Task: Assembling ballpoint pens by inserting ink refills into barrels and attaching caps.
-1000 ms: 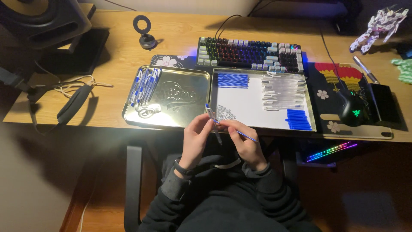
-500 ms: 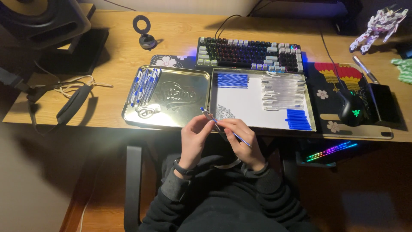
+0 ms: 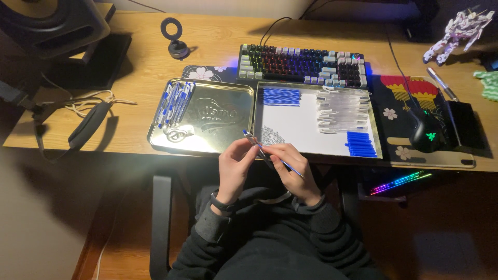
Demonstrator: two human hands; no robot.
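At the desk's front edge, left hand (image 3: 234, 166) and right hand (image 3: 293, 168) pinch a light, slim, stiff pen (image 3: 252, 140), best gripped mid-barrel.

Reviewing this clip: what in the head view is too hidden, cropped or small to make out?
- Pen between left hand and right hand: its middle is covered by fingers; parts too small to tell.
- Small grey heap in the white tray: too small to identify.
- Speaker: cut off by the top edge.
- Green item: cut by the right edge.
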